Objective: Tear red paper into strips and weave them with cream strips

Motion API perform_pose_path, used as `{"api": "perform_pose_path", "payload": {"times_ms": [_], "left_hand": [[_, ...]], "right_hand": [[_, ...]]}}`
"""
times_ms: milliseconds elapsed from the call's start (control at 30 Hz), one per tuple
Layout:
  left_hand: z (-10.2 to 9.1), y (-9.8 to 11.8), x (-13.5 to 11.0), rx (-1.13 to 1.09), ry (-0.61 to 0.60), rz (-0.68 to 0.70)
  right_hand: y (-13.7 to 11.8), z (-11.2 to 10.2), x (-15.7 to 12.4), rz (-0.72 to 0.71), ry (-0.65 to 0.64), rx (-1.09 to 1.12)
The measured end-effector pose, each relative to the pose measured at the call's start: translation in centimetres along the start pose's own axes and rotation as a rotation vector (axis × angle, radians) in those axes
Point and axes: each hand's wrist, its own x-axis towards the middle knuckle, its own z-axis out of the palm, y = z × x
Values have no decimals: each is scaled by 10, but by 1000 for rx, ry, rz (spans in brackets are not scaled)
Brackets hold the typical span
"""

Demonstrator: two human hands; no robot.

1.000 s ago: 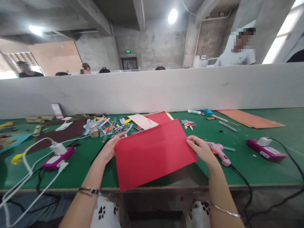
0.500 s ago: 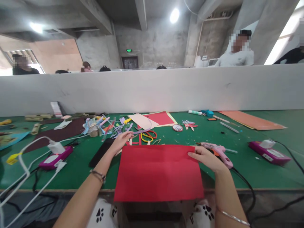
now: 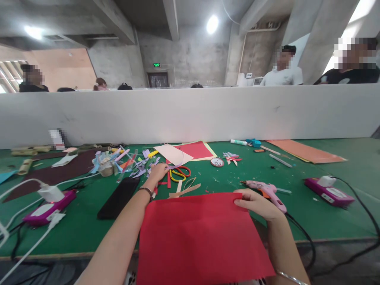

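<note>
While our left hand (image 3: 159,171) is outstretched, one pinch counts

Left hand: beside scissors (image 3: 179,180); gripping or not, we cannot tell; a careless lift might nick us.
Red sheet (image 3: 200,239): across the bench's (image 3: 219,180) near edge in view; a one-sided grip could crease it.
Right hand (image 3: 252,202): pinching its upper right corner; glue gun (image 3: 271,186) just beyond, if hot, could burn.

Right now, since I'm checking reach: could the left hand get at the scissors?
Probably yes: the left hand is close beside the scissors, their looped end looks uncovered, and the red sheet in the right hand is nearer the person, not between.
</note>
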Motion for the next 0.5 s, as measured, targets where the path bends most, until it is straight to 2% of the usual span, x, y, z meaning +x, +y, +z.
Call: {"api": "perform_pose_path", "payload": {"times_ms": [100,200,367,500], "left_hand": [[-12,-3,3,-10,32,-28],[-32,-14,8,-37,108,-113],[-61,-50,11,-72,290,-333],[-64,-76,2,-80,362,-442]], "right_hand": [[0,0,1,-1,-31,-30],[1,0,2,-10,-71,-93],[5,-1,3,-13,-163,-133],[7,-3,3,-6,-177,-108]]}}
